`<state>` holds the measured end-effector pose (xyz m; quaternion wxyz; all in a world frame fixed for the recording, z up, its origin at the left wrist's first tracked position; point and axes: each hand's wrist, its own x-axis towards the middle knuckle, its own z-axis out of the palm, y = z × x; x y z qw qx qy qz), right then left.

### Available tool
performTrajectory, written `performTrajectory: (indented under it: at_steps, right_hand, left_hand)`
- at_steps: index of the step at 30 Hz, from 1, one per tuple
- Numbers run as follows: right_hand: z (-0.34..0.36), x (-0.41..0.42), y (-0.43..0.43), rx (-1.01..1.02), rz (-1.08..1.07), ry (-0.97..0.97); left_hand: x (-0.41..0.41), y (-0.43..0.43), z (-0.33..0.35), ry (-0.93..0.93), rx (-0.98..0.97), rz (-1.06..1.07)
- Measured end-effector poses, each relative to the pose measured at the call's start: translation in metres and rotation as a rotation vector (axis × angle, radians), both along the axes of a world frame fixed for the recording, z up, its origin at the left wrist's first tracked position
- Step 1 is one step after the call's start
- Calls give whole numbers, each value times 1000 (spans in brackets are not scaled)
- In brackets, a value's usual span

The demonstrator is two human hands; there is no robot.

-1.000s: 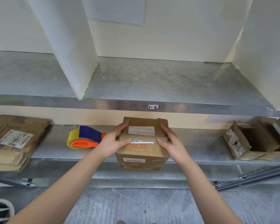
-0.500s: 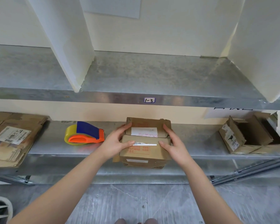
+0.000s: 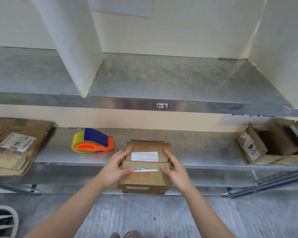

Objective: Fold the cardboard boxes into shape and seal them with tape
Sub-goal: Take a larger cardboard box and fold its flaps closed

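- At the front edge of the lower metal shelf (image 3: 205, 152): a small cardboard box (image 3: 144, 179), top flaps folded down, a white label on each flap.
- Hard to tell whether resting on the shelf lip or just held against it.
- Left hand (image 3: 116, 166) on the box's left side, fingers spread, thumb pressing the near flap, forefinger up on the far flap.
- Right hand (image 3: 175, 169) mirroring on the right side, fingers spread as well, thumb flat on the near flap, the rest along the far flap's edge.
- Just left of the box, same shelf: orange-and-blue tape dispenser (image 3: 93, 143) with a yellowish roll, clear of the left hand.
- Far left: stack of flattened cardboard (image 3: 15, 146), shipping label on top.
- Far right: opened box (image 3: 268, 145), flaps standing up.
- Overhead: upper shelf (image 3: 162, 79), handwritten tag "1-3" (image 3: 162, 105) on its front edge.
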<state>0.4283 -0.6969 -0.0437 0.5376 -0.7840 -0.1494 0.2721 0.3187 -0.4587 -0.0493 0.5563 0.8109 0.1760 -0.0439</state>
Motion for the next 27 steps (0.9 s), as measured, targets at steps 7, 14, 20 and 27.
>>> performTrajectory:
  at_steps: [7,14,20,27]
  right_hand:
    - [8,26,14,-57,-43,-163]
    - [2,39,16,-105,-68,-110]
    - [1,56,17,-85,5,-11]
    - [-13,53,8,-40,-13,-77]
  left_hand:
    - [17,-9,4,16,40,62]
    - [38,-4,4,-11,129,55]
    - [52,3,2,-26,187,50]
    - [45,3,-7,-26,118,-30]
